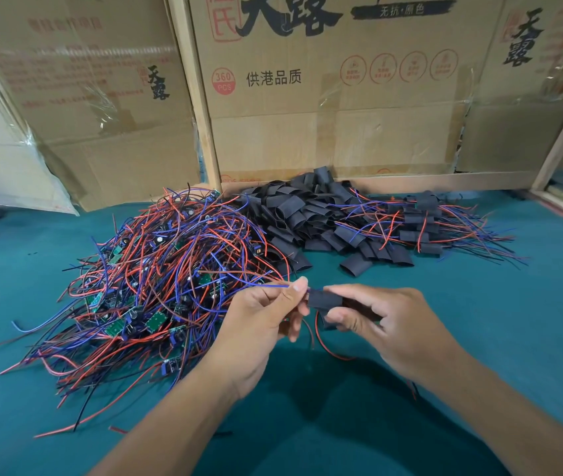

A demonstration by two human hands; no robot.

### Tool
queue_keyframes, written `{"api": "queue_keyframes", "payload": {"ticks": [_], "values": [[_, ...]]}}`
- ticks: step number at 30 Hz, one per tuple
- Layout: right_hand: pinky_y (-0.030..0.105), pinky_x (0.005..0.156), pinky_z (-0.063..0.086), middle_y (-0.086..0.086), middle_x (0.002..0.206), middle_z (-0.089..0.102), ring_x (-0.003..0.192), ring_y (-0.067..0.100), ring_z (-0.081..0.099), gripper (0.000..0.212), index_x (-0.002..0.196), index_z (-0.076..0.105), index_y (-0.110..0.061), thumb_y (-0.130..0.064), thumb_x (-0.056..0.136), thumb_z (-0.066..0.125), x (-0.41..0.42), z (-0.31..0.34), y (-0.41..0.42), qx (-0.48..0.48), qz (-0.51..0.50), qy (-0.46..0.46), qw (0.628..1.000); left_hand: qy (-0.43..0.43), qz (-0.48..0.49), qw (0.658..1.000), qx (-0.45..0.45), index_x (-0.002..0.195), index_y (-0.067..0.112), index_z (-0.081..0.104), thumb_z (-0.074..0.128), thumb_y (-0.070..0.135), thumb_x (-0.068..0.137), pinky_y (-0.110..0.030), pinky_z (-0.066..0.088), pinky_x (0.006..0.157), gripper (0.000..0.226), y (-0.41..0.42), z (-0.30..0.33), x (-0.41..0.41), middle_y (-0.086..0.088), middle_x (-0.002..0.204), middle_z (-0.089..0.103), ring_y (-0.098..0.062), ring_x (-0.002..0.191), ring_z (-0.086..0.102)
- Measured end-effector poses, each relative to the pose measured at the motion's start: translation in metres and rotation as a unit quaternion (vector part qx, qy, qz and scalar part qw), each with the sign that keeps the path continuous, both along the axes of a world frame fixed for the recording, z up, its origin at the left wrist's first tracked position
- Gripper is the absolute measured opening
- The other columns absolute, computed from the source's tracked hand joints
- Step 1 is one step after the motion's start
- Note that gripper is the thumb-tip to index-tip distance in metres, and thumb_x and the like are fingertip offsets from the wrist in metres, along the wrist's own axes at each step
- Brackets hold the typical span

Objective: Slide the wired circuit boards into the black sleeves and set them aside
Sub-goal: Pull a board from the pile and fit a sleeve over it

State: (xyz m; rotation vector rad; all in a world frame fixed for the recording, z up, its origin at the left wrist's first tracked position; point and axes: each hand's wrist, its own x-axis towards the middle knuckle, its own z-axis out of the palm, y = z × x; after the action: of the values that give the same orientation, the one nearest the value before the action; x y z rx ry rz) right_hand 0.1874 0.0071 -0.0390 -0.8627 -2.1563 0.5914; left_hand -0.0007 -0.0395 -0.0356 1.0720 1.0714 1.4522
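the left hand (266, 314) pinches the near end of a blue lead between thumb and forefinger, its other fingers curled beneath, and the right hand (376, 317) grips a black sleeve (321, 300) with thumb on top and fingers folded under it. the two hands meet just in front of the sleeve pile (311, 218), which serves as the landmark here. the board being loaded is hidden, most likely already inside the sleeve or behind the fingers; i cannot tell which. a red lead (328, 350) droops from under the sleeve toward the person. the grip looks chosen so one hand steadies the tube while the other draws or feeds the wires through it.

left of the sleeve pile lies the tangle of unsleeved boards (156, 286), green boards showing among red, blue and black wires, close to the left hand for the next pick. right of the sleeve pile sits the finished group (424, 228), sleeved pieces with wires fanned outward, on the right hand's side for setting aside. all rest on the green cloth (513, 321); behind the sleeve pile stand cardboard boxes (307, 115). many boards remain, so the job seems far from done.
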Motion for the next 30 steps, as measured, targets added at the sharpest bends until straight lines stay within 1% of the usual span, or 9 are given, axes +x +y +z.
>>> {"api": "queue_keyframes", "payload": {"ticks": [3, 6, 9, 12, 15, 18, 21, 26, 30], "values": [[0.007, 0.080, 0.044, -0.016, 0.100, 0.073, 0.090, -0.006, 0.063, 0.038, 0.122, 0.068, -0.022, -0.045, 0.092, 0.064, 0.000, -0.001, -0.002, 0.028, 0.000, -0.004, 1.000, 0.001, 0.004, 1.000, 0.002, 0.066, 0.011, 0.070, 0.069, 0.030, 0.082, -0.025, 0.038, 0.050, 0.025, 0.000, 0.000, 0.000, -0.006, 0.067, 0.060, -0.016, 0.054, 0.047], [0.014, 0.087, 0.044, -0.017, 0.113, 0.067, 0.099, -0.003, 0.061, 0.046, 0.127, 0.060, -0.028, -0.046, 0.085, 0.066, -0.002, -0.002, -0.004, 0.058, -0.016, -0.032, 0.998, -0.014, -0.003, 1.000, -0.009, 0.064, 0.013, 0.072, 0.069, 0.029, 0.082, -0.023, 0.041, 0.049, 0.024, -0.001, 0.000, 0.002, -0.006, 0.066, 0.061, -0.015, 0.052, 0.049], [0.017, 0.073, 0.045, -0.012, 0.093, 0.067, 0.078, 0.002, 0.059, 0.027, 0.110, 0.066, -0.020, -0.033, 0.086, 0.068, -0.007, -0.006, -0.003, 0.110, -0.025, -0.029, 0.993, -0.037, -0.006, 0.999, -0.030, 0.063, 0.013, 0.072, 0.070, 0.028, 0.080, -0.022, 0.042, 0.047, 0.023, -0.001, -0.001, 0.004, -0.007, 0.064, 0.061, -0.014, 0.050, 0.050], [0.021, 0.067, 0.048, -0.010, 0.071, 0.068, 0.066, 0.008, 0.061, 0.012, 0.093, 0.068, -0.026, -0.036, 0.089, 0.062, -0.005, -0.003, 0.001, -0.019, -0.014, 0.011, 1.000, -0.039, 0.017, 0.999, -0.028, 0.066, 0.012, 0.066, 0.075, 0.031, 0.072, -0.022, 0.043, 0.048, 0.021, 0.001, 0.000, 0.002, -0.008, 0.064, 0.060, -0.015, 0.050, 0.049], [0.035, 0.066, 0.055, -0.001, 0.072, 0.072, 0.062, 0.018, 0.069, 0.019, 0.089, 0.068, -0.019, -0.034, 0.097, 0.061, 0.000, 0.002, 0.006, -0.179, 0.039, 0.046, 0.982, -0.018, -0.026, 0.999, -0.032, 0.078, 0.012, 0.068, 0.083, 0.031, 0.069, -0.023, 0.045, 0.055, 0.026, 0.000, -0.002, 0.000, -0.007, 0.074, 0.062, -0.015, 0.060, 0.054], [0.031, 0.058, 0.056, 0.006, 0.078, 0.071, 0.062, 0.023, 0.068, 0.027, 0.096, 0.065, 0.000, -0.025, 0.098, 0.054, -0.002, 0.004, 0.005, -0.317, 0.112, 0.112, 0.935, 0.014, -0.065, 0.997, -0.030, 0.086, 0.016, 0.075, 0.084, 0.023, 0.076, -0.024, 0.046, 0.057, 0.015, -0.003, -0.006, 0.006, -0.007, 0.080, 0.065, -0.014, 0.067, 0.056], [0.027, 0.062, 0.057, 0.010, 0.086, 0.069, 0.071, 0.024, 0.070, 0.018, 0.108, 0.060, 0.000, -0.010, 0.103, 0.047, -0.004, 0.005, 0.000, -0.413, 0.147, 0.138, 0.888, 0.033, -0.014, 0.999, -0.003, 0.075, 0.025, 0.078, 0.081, 0.028, 0.070, -0.022, 0.044, 0.053, 0.007, -0.001, -0.007, 0.007, 0.004, 0.077, 0.069, -0.010, 0.062, 0.055], [0.021, 0.043, 0.041, 0.005, 0.071, 0.067, 0.051, 0.015, 0.056, 0.011, 0.095, 0.059, -0.003, -0.010, 0.101, 0.054, -0.002, 0.006, -0.003, -0.416, 0.064, 0.077, 0.904, 0.002, -0.001, 1.000, -0.017, 0.071, 0.017, 0.073, 0.082, 0.033, 0.061, -0.022, 0.047, 0.051, 0.021, 0.001, -0.009, 0.004, 0.004, 0.075, 0.067, -0.013, 0.059, 0.058], [0.018, 0.045, 0.034, -0.004, 0.062, 0.062, 0.047, 0.012, 0.043, 0.013, 0.087, 0.065, -0.012, -0.015, 0.097, 0.058, -0.001, 0.007, 0.000, -0.350, 0.028, 0.043, 0.935, -0.005, -0.008, 0.999, -0.035, 0.074, 0.010, 0.070, 0.082, 0.030, 0.062, -0.024, 0.051, 0.052, 0.026, 0.002, -0.011, 0.006, -0.011, 0.071, 0.067, -0.016, 0.056, 0.061]]}}
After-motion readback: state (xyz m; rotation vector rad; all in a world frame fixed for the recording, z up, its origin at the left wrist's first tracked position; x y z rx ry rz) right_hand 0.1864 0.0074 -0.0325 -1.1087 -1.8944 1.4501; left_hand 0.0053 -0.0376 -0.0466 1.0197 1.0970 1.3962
